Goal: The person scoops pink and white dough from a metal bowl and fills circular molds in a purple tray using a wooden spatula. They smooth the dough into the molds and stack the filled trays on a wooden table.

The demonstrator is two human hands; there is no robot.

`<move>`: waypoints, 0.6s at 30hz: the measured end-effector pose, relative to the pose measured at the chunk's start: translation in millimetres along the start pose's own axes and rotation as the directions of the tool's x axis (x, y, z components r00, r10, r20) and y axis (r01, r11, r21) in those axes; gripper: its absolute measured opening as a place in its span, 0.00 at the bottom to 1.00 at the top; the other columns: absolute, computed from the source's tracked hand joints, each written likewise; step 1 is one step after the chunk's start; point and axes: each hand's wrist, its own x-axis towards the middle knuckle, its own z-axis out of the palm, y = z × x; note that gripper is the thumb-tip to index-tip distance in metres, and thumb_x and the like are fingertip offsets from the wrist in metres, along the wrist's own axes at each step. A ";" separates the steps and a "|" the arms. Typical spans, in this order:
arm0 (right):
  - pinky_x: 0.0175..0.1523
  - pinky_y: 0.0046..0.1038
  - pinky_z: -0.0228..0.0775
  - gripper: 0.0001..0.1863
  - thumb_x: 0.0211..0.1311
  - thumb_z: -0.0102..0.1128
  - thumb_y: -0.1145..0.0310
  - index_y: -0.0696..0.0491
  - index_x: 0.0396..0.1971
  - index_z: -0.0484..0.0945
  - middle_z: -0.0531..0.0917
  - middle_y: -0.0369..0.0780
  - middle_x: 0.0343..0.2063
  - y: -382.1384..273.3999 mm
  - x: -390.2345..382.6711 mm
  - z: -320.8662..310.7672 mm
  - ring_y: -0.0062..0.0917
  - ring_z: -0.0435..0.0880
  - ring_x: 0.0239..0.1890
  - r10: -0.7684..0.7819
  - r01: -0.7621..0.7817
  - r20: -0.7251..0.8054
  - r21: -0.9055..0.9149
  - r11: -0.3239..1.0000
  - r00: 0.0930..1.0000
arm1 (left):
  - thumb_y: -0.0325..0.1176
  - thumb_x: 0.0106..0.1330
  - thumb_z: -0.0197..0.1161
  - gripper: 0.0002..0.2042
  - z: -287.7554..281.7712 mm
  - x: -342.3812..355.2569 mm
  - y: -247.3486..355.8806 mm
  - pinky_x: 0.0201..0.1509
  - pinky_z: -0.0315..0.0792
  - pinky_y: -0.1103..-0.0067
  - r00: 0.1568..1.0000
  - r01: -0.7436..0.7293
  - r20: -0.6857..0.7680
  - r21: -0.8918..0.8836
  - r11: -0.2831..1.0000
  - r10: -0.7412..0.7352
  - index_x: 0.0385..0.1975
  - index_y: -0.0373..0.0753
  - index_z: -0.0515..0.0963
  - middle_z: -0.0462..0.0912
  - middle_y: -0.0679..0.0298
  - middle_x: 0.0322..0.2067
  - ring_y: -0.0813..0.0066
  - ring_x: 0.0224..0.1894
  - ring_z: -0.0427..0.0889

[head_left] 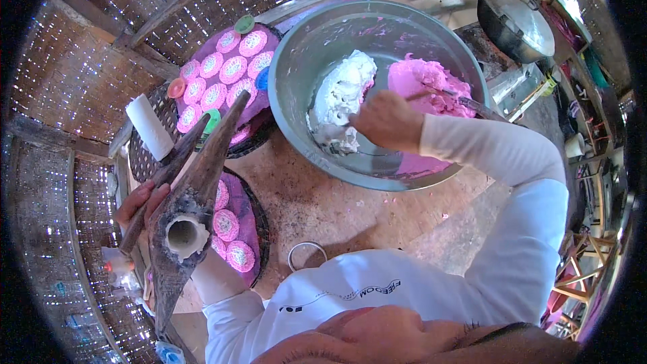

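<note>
- Right hand (387, 121) down in the grey basin (293, 61), fingers curled by the right side of the white dough (345, 91); I can't tell whether they pinch any.
- Left hand (138, 202), well apart from it, clamped round a dark wooden bar (176, 162); the wooden block (219, 138) with its pale tube (186, 236) sits close beside, over the left edge of the lower tray (265, 243).
- White dough lies left of the basin's middle; pink dough (431, 81) by its right wall.
- Main worry, I judge: colours mixing, if the right hand drags pink across. White already shows a pink smear at its right edge.
- Block looks heavy; a slack left grip could drop it on the pink discs (226, 225).
- A hard pull on sticky dough might shift the basin toward its near rim.
</note>
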 end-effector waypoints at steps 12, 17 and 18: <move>0.24 0.32 0.68 0.08 0.50 0.52 0.65 0.44 0.31 0.79 0.77 0.35 0.16 -9.7 -44.3 -3.6 0.26 0.80 0.21 -0.013 0.021 0.125 -0.063 0.998 0.992 | 0.32 0.53 0.61 0.09 16.2 5.7 28.5 0.48 0.69 0.76 1.000 -0.026 0.015 0.033 0.999 0.026 0.33 0.37 0.76 0.71 0.62 0.35 0.71 0.39 0.74; 0.27 0.37 0.70 0.11 0.51 0.54 0.62 0.38 0.35 0.79 0.79 0.40 0.18 -15.2 -73.5 -136.9 0.36 0.79 0.22 0.325 -0.312 -0.045 0.180 0.933 0.945 | 0.35 0.54 0.62 0.16 27.0 8.6 48.0 0.42 0.70 0.76 0.932 0.361 0.103 -0.340 0.869 -0.347 0.37 0.36 0.66 0.73 0.60 0.33 0.72 0.35 0.75; 0.27 0.37 0.70 0.11 0.52 0.53 0.62 0.38 0.36 0.79 0.79 0.41 0.18 -20.8 -77.3 -152.6 0.37 0.79 0.22 0.314 -0.284 -0.097 0.240 0.928 0.944 | 0.33 0.53 0.64 0.15 32.2 6.2 39.8 0.39 0.70 0.76 0.916 0.394 0.078 -0.352 0.849 -0.393 0.36 0.37 0.67 0.73 0.61 0.33 0.72 0.33 0.75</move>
